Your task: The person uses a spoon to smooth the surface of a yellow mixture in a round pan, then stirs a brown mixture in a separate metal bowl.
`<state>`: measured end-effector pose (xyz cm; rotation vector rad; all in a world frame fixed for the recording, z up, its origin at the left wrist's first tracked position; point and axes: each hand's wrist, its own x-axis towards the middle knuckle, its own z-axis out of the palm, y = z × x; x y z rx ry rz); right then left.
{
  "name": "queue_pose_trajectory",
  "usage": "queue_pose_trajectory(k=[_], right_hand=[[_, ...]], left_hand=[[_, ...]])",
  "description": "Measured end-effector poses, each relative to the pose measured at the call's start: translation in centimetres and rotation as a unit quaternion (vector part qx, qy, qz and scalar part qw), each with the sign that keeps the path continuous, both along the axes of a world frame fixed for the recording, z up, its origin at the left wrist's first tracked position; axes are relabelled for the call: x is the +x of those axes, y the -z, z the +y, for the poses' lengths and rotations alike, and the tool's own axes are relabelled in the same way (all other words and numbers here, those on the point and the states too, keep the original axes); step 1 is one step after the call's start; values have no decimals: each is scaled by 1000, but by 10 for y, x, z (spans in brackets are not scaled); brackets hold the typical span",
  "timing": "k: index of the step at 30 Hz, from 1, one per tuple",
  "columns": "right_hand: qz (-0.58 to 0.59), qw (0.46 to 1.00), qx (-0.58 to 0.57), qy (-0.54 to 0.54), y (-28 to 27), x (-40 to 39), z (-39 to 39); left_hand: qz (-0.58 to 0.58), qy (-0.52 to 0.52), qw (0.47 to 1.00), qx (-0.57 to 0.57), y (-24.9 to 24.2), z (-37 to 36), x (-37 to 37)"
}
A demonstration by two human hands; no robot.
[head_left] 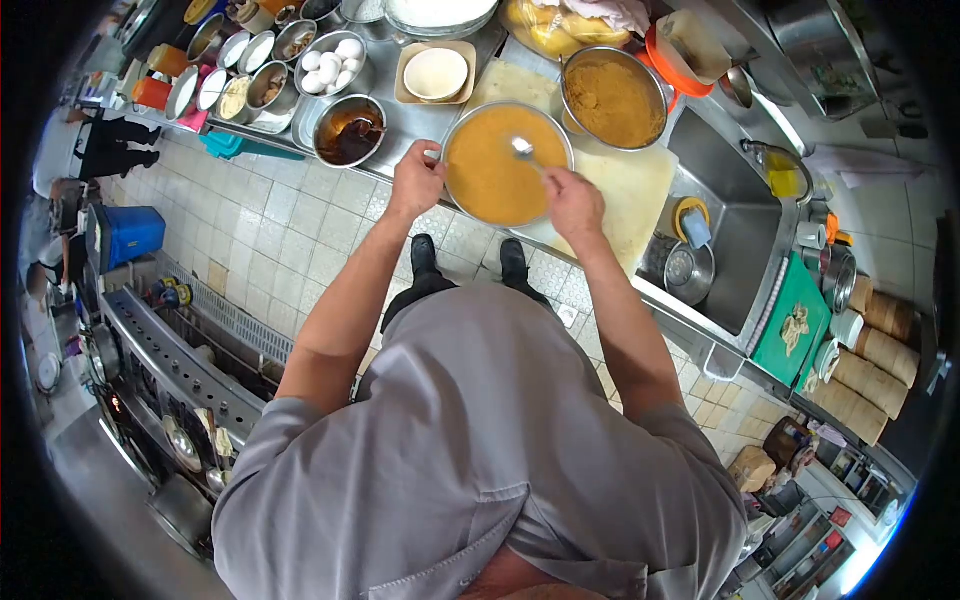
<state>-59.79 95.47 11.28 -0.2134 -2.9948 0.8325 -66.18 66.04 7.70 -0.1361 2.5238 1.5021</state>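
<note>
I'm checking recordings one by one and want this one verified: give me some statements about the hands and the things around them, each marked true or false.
1. The right hand holds a spoon. True.
2. The sink has a metal container in it. True.
3. The left hand is down in the sink. False: it is at the rim of the round pan.
4. The eggs are in a metal bowl. True.
5. The large bin on the left is red. False: it is blue.
6. The dark-filled bowl stands right of the round pan. False: it stands to its left.
</note>
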Motion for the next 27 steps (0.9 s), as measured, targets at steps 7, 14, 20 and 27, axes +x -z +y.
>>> queue_pose_trajectory(k=[7, 14, 20, 27], right_hand=[[4, 1000, -8, -15, 5, -2, -19], [-8, 1000, -15, -23, 0, 3, -39], [-30, 999, -41, -12, -5, 12, -55], [-50, 971, -235, -13, 27, 0, -82]], left_hand=[[-195, -34, 971, 137, -45, 7, 62], [-144, 22, 984, 105, -30, -4, 21], [-237, 5, 940, 243, -30, 14, 65], [-198, 64, 972, 112, -39, 15, 69]])
